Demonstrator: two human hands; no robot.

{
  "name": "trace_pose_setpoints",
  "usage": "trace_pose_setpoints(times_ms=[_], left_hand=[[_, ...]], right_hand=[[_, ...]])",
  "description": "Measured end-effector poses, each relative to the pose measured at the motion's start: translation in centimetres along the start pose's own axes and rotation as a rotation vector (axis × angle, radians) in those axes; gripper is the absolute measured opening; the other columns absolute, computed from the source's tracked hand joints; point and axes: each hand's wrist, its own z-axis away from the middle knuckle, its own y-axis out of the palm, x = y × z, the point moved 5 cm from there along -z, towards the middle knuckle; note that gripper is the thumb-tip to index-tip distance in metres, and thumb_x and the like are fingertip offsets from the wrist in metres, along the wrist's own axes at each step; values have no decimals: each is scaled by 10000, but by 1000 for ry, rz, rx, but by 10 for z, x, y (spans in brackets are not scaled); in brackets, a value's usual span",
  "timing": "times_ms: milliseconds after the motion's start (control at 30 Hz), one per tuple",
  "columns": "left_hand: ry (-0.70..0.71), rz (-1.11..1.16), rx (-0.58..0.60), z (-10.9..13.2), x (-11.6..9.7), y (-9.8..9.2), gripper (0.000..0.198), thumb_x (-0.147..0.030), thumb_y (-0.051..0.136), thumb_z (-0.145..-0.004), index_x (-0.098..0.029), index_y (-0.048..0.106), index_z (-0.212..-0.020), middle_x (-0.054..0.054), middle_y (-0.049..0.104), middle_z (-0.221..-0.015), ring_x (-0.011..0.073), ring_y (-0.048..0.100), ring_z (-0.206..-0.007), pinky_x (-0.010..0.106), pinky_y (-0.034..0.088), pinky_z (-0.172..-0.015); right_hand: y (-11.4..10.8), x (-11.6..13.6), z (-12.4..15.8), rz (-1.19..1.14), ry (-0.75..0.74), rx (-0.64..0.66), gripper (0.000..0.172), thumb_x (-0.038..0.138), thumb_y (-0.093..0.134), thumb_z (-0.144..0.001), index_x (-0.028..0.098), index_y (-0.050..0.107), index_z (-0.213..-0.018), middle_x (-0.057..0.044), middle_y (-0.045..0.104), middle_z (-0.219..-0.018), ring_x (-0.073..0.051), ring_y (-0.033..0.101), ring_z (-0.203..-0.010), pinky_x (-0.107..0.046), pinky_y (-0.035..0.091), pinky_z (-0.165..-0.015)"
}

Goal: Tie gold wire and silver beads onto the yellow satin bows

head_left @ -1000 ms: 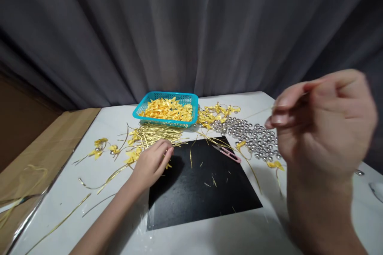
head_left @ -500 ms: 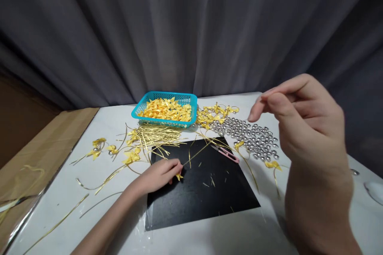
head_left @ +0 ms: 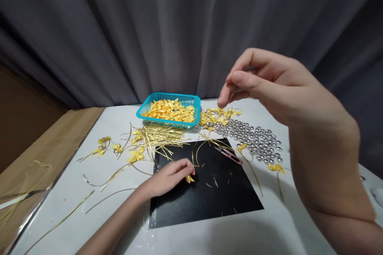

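Observation:
Over the black mat (head_left: pixel 206 203), my left hand (head_left: pixel 172 177) is closed, its fingers pinching a small yellow ribbon bow (head_left: pixel 189 178) whose tip sticks out below them. A thin gold wire tie (head_left: pixel 196 155) curves on the mat just beyond that hand. My right hand (head_left: pixel 278 83) is raised well above the table, in front of the dark curtain, with thumb and fingers pressed together. Whatever lies between those fingertips, if anything, is too small or hidden to make out. Below it are silver beads (head_left: pixel 259 143) in a loose heap.
A turquoise basket (head_left: pixel 138 112) filled with yellow bows stands at the back, with a pile of gold wire ties (head_left: pixel 158 137) before it. Pink-handled scissors (head_left: pixel 231 155) lie on the mat's far right. Finished-looking bows with rings (head_left: pixel 220 116) lie beside the basket. Cardboard (head_left: pixel 60 139) borders the left.
My right hand has moved up and to the left, still pinched. My left hand has shifted slightly right with the bow. The gold strand near it, straight before, now curves.

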Motion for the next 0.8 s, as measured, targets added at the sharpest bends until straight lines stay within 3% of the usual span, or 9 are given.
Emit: trace_pose_setpoints(times_ms=[200,400,467,533,633,700,800], left_hand=[[-36,144,-13,2,0,-1,142,-250,422,-835,-181,542,-863,-5,536,-783,116,434,-658,227,327,-578],[22,118,-24,-2,6,1,205,-366,426,-881,-180,510,-903,12,563,-824,125,496,-708,263,403,-672],[31,77,-18,-3,11,-1,212,-361,445,-873,-182,510,-965,42,585,-918,155,540,-802,306,437,-745],[48,-12,-59,-1,12,-8,314,-333,526,-830,-191,487,-1106,91,562,-1134,218,528,-1037,385,411,-908],[129,-137,-245,12,-2,-22,651,-349,621,-775,-233,326,-1344,112,338,-1448,278,275,-1340,462,171,-1115],[243,-86,-340,24,-20,-25,713,-412,579,-812,-274,216,-1410,77,219,-1518,262,176,-1390,444,128,-1138],[474,-29,-364,41,-49,-13,803,-505,597,-775,-308,177,-1430,45,215,-1524,266,170,-1394,414,160,-1139]], right_hand=[[4,15,-9,21,46,25,126,180,504,-907,198,547,-791,15,673,-723,-112,661,-701,-249,551,-673],[6,34,-23,81,-22,75,114,175,496,-906,180,534,-799,12,680,-732,-120,670,-697,-258,560,-655],[8,33,-27,77,-27,113,112,203,497,-905,181,534,-802,22,684,-739,-126,672,-695,-283,561,-655],[14,30,-27,51,2,174,124,241,518,-894,181,538,-787,17,689,-736,-137,673,-682,-302,565,-647],[28,23,-22,-31,44,235,146,261,536,-885,169,534,-772,-3,692,-729,-139,676,-679,-282,566,-638],[40,20,-14,-120,62,261,135,243,521,-895,156,524,-791,-14,689,-733,-138,680,-694,-273,571,-647],[58,17,-1,-227,101,268,112,223,494,-909,153,515,-825,-14,682,-747,-129,681,-725,-267,574,-684]])
